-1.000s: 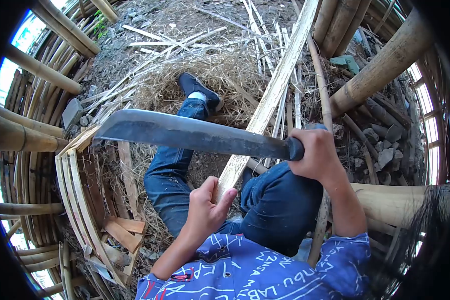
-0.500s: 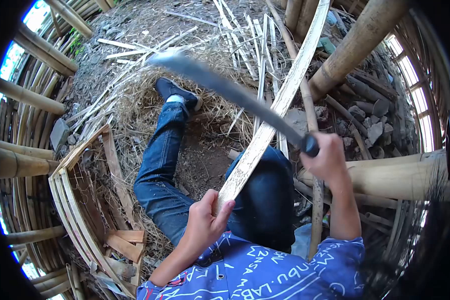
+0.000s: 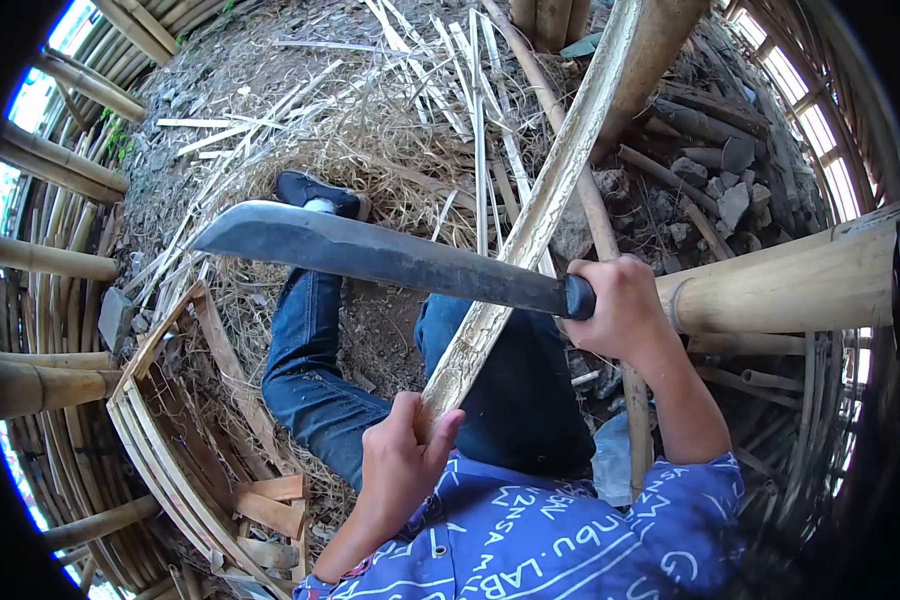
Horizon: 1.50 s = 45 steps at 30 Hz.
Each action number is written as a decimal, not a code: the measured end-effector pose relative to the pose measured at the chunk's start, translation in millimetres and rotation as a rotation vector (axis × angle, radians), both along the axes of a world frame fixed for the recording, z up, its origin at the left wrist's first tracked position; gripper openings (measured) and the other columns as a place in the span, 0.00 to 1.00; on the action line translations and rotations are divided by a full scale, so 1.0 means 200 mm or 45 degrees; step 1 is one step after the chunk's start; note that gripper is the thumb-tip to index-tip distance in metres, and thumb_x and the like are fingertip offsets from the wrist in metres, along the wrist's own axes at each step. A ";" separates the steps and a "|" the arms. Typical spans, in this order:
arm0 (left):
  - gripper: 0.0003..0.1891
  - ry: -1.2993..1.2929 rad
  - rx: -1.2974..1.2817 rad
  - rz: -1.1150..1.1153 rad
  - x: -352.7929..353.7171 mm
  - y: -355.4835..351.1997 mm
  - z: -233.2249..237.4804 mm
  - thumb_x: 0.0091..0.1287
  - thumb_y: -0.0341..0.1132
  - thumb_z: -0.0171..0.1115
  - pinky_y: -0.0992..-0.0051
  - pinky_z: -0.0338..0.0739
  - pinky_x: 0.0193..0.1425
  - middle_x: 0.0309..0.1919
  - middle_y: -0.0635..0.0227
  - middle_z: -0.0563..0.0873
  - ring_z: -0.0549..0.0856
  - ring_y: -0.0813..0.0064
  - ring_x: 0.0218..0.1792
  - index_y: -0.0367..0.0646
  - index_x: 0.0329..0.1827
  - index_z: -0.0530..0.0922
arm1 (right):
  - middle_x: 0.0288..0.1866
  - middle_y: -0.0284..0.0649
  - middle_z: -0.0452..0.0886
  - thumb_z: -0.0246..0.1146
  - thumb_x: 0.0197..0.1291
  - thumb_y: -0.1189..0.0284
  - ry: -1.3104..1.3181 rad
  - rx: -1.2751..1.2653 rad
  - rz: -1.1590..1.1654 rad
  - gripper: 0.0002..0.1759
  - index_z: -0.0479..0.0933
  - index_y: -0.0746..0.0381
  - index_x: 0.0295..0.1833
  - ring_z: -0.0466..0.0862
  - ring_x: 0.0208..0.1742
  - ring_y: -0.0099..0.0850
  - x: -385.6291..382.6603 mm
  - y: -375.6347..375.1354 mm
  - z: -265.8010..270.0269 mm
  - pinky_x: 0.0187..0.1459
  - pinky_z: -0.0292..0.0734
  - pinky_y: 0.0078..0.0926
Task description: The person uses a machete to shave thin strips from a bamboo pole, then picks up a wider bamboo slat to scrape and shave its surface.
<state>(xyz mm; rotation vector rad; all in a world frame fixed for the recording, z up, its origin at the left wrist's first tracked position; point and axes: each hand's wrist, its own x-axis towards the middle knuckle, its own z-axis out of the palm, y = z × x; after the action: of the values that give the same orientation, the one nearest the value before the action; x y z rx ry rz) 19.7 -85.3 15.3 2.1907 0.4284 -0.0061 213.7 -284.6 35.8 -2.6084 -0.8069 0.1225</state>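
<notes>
My left hand [image 3: 402,462] grips the near end of a long split bamboo strip [image 3: 560,180] that slants up and away to the right. My right hand [image 3: 620,305] is closed on the dark handle of a big machete [image 3: 380,255]. Its blade lies almost level across the strip, tip pointing left, over my legs in blue jeans [image 3: 310,370]. My left leg stretches out to a dark shoe [image 3: 315,192] on the straw.
Thick bamboo poles [image 3: 790,285] lie at my right and stand round the left edge. Thin bamboo slivers and dry shavings [image 3: 390,110] cover the ground ahead. A bent-strip frame with wood scraps [image 3: 185,420] sits at my left. Stones [image 3: 715,195] are piled at right.
The machete was level, then swung up with its tip pointing far away, and has come back down level across the strip. My left hand kept its hold on the strip.
</notes>
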 end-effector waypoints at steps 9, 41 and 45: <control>0.19 -0.040 -0.078 0.052 -0.03 -0.01 -0.04 0.67 0.43 0.68 0.65 0.71 0.23 0.16 0.54 0.76 0.80 0.55 0.17 0.37 0.34 0.70 | 0.24 0.49 0.81 0.66 0.44 0.72 -0.148 0.074 -0.268 0.06 0.81 0.62 0.29 0.84 0.32 0.51 0.24 -0.05 0.00 0.38 0.79 0.44; 0.14 -0.093 -0.318 0.180 -0.10 0.02 -0.09 0.67 0.36 0.67 0.74 0.66 0.21 0.16 0.61 0.74 0.74 0.76 0.17 0.37 0.34 0.70 | 0.37 0.51 0.86 0.66 0.51 0.64 -0.342 -0.043 -0.379 0.12 0.85 0.57 0.39 0.85 0.44 0.52 0.82 0.14 0.18 0.50 0.79 0.46; 0.14 -0.110 -0.277 0.162 -0.12 0.04 -0.11 0.67 0.36 0.67 0.74 0.66 0.21 0.15 0.61 0.74 0.75 0.76 0.16 0.37 0.34 0.71 | 0.39 0.52 0.86 0.66 0.49 0.64 -0.387 0.035 -0.414 0.14 0.85 0.57 0.41 0.85 0.46 0.51 0.90 0.13 0.17 0.50 0.79 0.45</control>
<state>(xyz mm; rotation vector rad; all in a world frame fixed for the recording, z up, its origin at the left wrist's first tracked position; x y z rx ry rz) -3.7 -78.1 -6.4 1.9398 0.4939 0.1069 394.4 -258.0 69.0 -2.7271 -0.4609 -0.3812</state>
